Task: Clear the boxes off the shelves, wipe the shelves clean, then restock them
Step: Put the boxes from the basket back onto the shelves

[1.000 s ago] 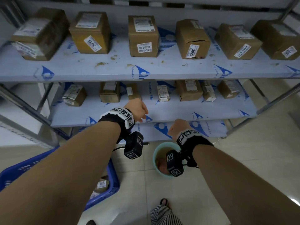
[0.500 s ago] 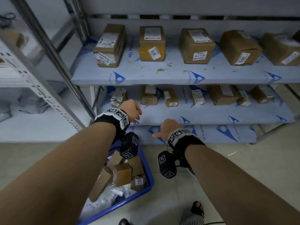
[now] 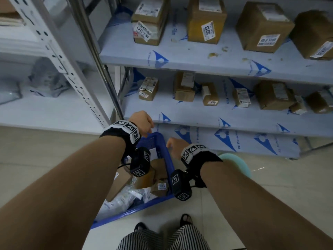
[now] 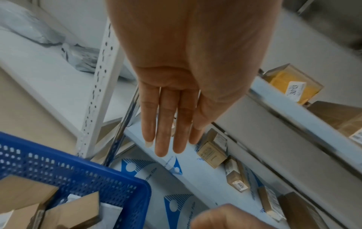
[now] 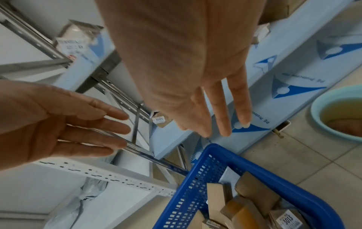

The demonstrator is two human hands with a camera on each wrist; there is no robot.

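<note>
Perforated blue plastic basket [image 3: 163,147] — cardboard boxes [image 3: 144,177] inside; left hand [image 4: 172,116], right hand [image 5: 213,111] flat, fingers straight, empty.

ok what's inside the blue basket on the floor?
The blue basket holds several brown cardboard boxes, one with a 3013 label, plus white plastic packets. The forearms and wrist cameras cover part of it, so no count and the bottom is hidden.

Pale green basin [image 3: 239,164] on tiled floor [image 3: 270,195], grey plastic bags [image 3: 48,78] on neighbouring white rack [image 3: 59,56]
</note>
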